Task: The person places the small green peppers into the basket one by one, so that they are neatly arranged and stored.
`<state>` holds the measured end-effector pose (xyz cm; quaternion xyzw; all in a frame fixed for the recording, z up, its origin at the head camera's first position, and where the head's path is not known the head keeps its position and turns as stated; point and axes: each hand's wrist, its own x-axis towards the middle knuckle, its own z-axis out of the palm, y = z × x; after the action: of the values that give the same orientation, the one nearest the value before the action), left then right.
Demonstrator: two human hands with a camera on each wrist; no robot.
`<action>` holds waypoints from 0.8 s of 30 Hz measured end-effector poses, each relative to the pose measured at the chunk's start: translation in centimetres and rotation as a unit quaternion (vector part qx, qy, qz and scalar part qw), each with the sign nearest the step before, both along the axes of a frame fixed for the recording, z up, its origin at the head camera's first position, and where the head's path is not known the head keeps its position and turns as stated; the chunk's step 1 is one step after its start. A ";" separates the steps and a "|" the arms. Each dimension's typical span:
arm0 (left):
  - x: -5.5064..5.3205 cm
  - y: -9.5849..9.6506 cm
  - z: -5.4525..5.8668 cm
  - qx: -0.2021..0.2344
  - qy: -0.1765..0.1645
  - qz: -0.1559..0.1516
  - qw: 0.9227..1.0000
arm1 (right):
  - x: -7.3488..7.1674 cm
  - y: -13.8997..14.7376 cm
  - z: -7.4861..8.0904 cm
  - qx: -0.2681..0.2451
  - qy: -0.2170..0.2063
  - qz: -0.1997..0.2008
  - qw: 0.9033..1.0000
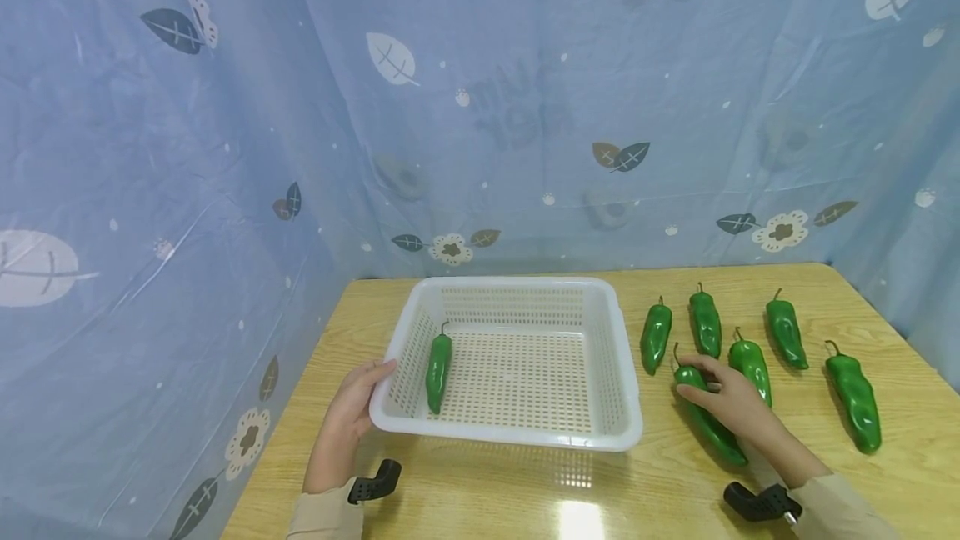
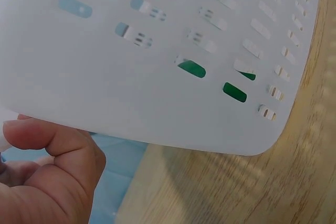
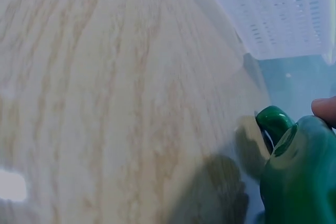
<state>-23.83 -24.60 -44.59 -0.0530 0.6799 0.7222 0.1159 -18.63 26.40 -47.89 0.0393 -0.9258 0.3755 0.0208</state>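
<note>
A white plastic basket [image 1: 510,438] with slotted walls stands on the table, one long green pepper [image 1: 439,373] lying inside near its left wall. My left hand [image 1: 356,397] grips the basket's left rim; the left wrist view shows its thumb [image 2: 31,134] at the edge. To the right of the basket, my right hand [image 1: 729,400] holds another green pepper [image 1: 718,437] near its stem end, thumb on one side and fingers across the top. That pepper [image 3: 302,182] looms large in the right wrist view, with a fingertip [image 3: 326,109] beside it.
Several more green peppers [image 1: 855,402] lie spread on the wooden table [image 1: 465,490] around and beyond my right hand. One pepper [image 1: 752,363] is right beside that hand. A blue patterned curtain [image 1: 510,148] hangs behind the table and along its left side.
</note>
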 end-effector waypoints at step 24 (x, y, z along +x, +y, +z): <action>-0.2 0.0 0.0 0.015 -0.004 -0.008 1.000 | -0.4 -0.3 2.7 -0.019 0.002 0.001 1.000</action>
<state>-24.01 -24.64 -44.60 -0.0485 0.6689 0.7312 0.1247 -19.07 26.11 -45.19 0.0408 -0.9185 0.3926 0.0226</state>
